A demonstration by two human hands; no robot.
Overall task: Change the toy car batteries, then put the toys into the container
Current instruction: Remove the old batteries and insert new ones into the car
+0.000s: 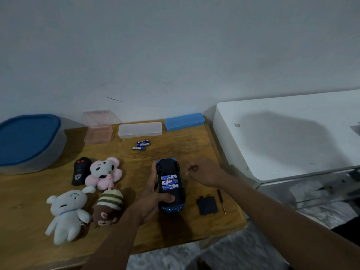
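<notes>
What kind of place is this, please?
Probably a room at home: a wooden table against a plain wall, soft toys and a toy car on it, a white appliance beside it.

Plush toys point(66, 209) left of car point(168, 165), apparent cover point(207, 205) and screwdriver point(221, 200) right, batteries point(142, 143) behind

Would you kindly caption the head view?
Upturned toy car gripped by left hand, three batteries seated; right hand curled alongside.

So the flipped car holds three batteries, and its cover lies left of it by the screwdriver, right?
Not quite: the head view shows the cover lying right of the car, not left. It is by the screwdriver, and the flipped car does hold three batteries.
</notes>
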